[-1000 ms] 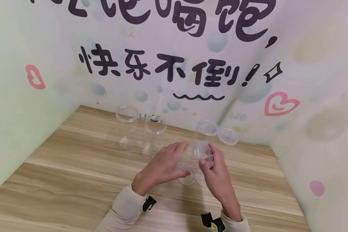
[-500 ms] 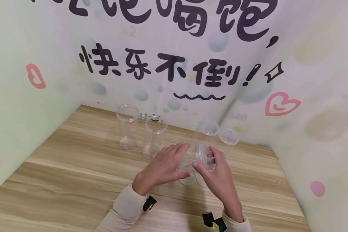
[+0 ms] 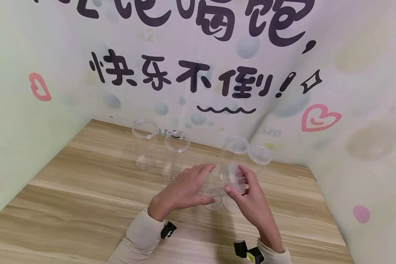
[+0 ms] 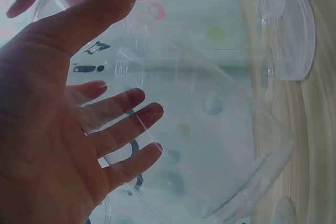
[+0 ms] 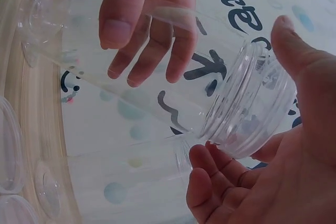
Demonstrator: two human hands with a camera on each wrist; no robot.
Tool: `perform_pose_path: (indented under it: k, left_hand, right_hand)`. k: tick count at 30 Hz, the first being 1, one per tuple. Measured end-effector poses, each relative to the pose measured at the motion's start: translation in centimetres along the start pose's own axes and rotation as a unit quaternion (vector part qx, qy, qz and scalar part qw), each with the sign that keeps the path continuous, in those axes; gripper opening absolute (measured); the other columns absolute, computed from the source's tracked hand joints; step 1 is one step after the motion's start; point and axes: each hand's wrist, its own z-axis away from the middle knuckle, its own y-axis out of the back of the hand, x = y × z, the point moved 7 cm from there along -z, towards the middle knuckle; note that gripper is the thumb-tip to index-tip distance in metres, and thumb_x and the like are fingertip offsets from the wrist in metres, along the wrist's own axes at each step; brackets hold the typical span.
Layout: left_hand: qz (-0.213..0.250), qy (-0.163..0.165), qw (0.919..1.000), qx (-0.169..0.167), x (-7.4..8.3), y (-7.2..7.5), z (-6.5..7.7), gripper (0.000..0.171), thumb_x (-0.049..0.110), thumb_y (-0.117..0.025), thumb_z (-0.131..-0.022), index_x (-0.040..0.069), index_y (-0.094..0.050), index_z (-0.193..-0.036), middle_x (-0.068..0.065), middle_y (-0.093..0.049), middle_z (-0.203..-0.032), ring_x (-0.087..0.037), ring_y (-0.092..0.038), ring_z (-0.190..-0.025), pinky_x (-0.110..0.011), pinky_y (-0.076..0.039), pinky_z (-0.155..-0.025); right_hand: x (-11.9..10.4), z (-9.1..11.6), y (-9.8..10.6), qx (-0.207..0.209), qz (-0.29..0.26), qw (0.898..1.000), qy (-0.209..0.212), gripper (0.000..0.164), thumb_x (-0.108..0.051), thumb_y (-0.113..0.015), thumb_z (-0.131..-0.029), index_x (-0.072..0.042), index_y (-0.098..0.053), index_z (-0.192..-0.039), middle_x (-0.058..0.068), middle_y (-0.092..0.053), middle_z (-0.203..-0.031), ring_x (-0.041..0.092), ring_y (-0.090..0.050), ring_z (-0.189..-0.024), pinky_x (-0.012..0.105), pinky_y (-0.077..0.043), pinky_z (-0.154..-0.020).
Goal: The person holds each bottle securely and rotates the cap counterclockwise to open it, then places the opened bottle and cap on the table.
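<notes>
"While the left hand (image 3: pixel 186 189) holds the jar (image 4: pixel 205 114) tilted, where's the lid (image 5: pixel 252 108)?"

"At the jar's mouth, pinched between the thumb and curled fingers of the right hand (image 3: pixel 250 196). I can't tell whether it is seated."

"And the left grip?"

"Wrapped around the jar's side, thumb across from the fingers, above the tabletop (image 3: pixel 95 205)."

"What's nearby?"

"Two open jars (image 3: pixel 176 157) stand left of the jar, two clear containers (image 3: pixel 260 154) behind it to the right, and two loose lids (image 3: pixel 212 199) lie below the jar."
</notes>
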Motion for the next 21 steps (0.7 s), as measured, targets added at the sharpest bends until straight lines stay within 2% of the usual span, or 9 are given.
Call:
perform_pose_path:
  k: [4, 6, 11, 16, 21]
  left_hand:
    - [0.012, 0.008, 0.9999, -0.004, -0.2, 0.1, 0.0, 0.088, 0.048, -0.081, -0.077, 0.008, -0.042, -0.146, -0.006, -0.053, -0.143, -0.02, -0.05, -0.132, -0.044, -0.046, -0.103]
    - [0.016, 0.012, 0.9998, -0.007, -0.3, 0.1, 0.1, 0.089, 0.047, -0.081, -0.077, 0.008, -0.041, -0.146, -0.006, -0.053, -0.143, -0.02, -0.05, -0.132, -0.044, -0.045, -0.104]
    - [0.022, 0.014, 0.9996, -0.013, -0.5, 0.3, 0.1, 0.089, 0.048, -0.08, -0.078, 0.007, -0.041, -0.146, -0.008, -0.054, -0.141, -0.021, -0.052, -0.129, -0.046, -0.045, -0.103]
    - [0.05, 0.027, 0.998, -0.027, -0.9, 0.5, 0.2, 0.09, 0.047, -0.08, -0.078, 0.007, -0.039, -0.147, -0.009, -0.053, -0.142, -0.022, -0.052, -0.128, -0.047, -0.044, -0.106]
    - [0.087, 0.042, 0.9948, -0.034, -1.4, 0.9, 0.5, 0.091, 0.045, -0.081, -0.078, 0.008, -0.038, -0.148, -0.007, -0.053, -0.142, -0.022, -0.055, -0.126, -0.044, -0.044, -0.106]
  right_hand:
    - [-0.3, 0.1, 0.2, 0.009, -0.023, 0.999, 0.044, 0.063, -0.028, -0.061, -0.098, 0.001, -0.035, -0.148, 0.019, -0.048, -0.129, 0.025, -0.047, -0.105, 0.026, -0.044, -0.076]
    - [-0.5, 0.2, 0.3, 0.014, -0.033, 0.997, 0.062, 0.059, -0.032, -0.051, -0.102, 0.0, -0.035, -0.148, 0.019, -0.048, -0.128, 0.025, -0.047, -0.106, 0.026, -0.045, -0.079]
    - [-0.5, 0.3, 0.7, 0.029, -0.041, 0.997, 0.051, 0.045, -0.027, -0.037, -0.107, 0.0, -0.04, -0.143, 0.021, -0.048, -0.125, 0.022, -0.05, -0.105, 0.031, -0.046, -0.083]
    - [-0.2, 0.2, 1.2, 0.035, -0.039, 0.998, 0.034, 0.041, -0.02, -0.038, -0.108, 0.001, -0.04, -0.144, 0.02, -0.051, -0.12, 0.014, -0.049, -0.098, 0.028, -0.045, -0.079]
    - [0.2, 0.1, 1.5, 0.03, -0.046, 0.998, 0.009, 0.054, -0.016, -0.055, -0.102, -0.001, -0.034, -0.149, 0.015, -0.048, -0.128, 0.018, -0.047, -0.102, 0.022, -0.045, -0.076]
